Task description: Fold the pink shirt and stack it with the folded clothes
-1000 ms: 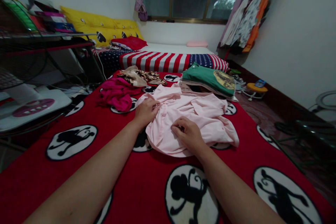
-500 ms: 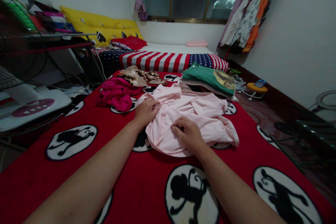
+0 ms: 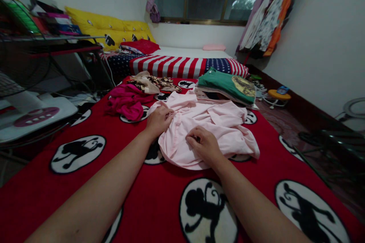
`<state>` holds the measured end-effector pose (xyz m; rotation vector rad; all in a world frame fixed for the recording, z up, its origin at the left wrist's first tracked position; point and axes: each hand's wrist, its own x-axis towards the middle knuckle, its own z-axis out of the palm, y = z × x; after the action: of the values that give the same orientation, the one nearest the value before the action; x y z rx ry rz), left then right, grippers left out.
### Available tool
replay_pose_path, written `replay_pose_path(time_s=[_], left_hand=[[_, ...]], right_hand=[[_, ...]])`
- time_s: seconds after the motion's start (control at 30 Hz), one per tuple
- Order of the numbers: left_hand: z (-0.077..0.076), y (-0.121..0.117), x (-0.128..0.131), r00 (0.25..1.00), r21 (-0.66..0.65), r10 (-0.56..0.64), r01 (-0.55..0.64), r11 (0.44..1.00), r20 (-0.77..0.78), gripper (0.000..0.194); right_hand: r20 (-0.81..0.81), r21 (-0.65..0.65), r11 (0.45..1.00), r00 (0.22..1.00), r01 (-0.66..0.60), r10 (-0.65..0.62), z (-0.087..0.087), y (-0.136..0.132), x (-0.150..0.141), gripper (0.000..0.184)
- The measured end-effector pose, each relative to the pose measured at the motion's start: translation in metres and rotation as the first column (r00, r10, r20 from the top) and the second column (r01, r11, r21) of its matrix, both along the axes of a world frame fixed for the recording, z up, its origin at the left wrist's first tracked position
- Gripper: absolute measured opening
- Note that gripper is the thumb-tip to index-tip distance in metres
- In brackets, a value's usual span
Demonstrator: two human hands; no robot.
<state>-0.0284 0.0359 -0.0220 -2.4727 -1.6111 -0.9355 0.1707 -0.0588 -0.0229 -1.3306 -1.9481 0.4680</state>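
- Left hand (image 3: 159, 121) and right hand (image 3: 203, 144) keep the same spots as a second ago, and the pink garment (image 3: 219, 117) beneath them shows no visible shift either.
- Left hand: at the garment's 9 o'clock edge, fingers bent down onto the gathered fabric; whether they pinch it, I cannot tell.
- Right hand: on the garment's near part, toward 6 o'clock, loosely curled with the thumb close to the forefinger; whether cloth is caught between them, I cannot tell.
- Pink garment: spread in loose folds across the middle of the red bedcover (image 3: 142, 205), which carries black monkey figures in white ovals.
- From the garment, toward 10 o'clock, a crumpled magenta cloth (image 3: 127, 100) lies near the left hand.
- At 11 o'clock, just beyond that, sits a bunched beige patterned cloth (image 3: 151, 82).
- At 1 o'clock, a folded green shirt (image 3: 218, 82) with a yellowish print tops paler layers, right beside the garment.
- At 2 o'clock, off the bed, stands a low orange-topped stool (image 3: 277, 96).
- At 9 o'clock, farther out, is a white fan base (image 3: 34, 115).
- At 12 o'clock, a striped cloth (image 3: 171, 66) drapes a second bed under the window (image 3: 208, 0).
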Motion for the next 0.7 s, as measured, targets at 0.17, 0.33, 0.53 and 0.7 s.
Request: replay_pose_path(time_s=[0.17,0.33,0.53,0.7], left_hand=[[0.001,-0.0008,0.0001,1.0,-0.009,-0.001,0.001,1.0,-0.002,0.028],[0.0019,-0.0011,0.0003,1.0,-0.009,0.002,-0.002,1.0,-0.002,0.027],[0.0016,-0.0013,0.0004,1.0,-0.005,0.0,0.0,1.0,-0.005,0.027],[0.0005,-0.0003,0.0,1.0,-0.001,-0.008,0.008,1.0,-0.002,0.027]], right_hand=[[0.004,0.003,1.0,1.0,0.002,-0.002,0.0002,0.0001,0.0001,0.011],[-0.003,0.003,1.0,1.0,-0.001,0.001,0.0014,-0.0002,0.0002,0.012],[0.0,0.003,1.0,1.0,0.003,-0.003,0.0008,-0.0003,0.0004,0.011],[0.002,-0.005,1.0,1.0,0.004,-0.004,0.0007,0.0003,0.0002,0.011]])
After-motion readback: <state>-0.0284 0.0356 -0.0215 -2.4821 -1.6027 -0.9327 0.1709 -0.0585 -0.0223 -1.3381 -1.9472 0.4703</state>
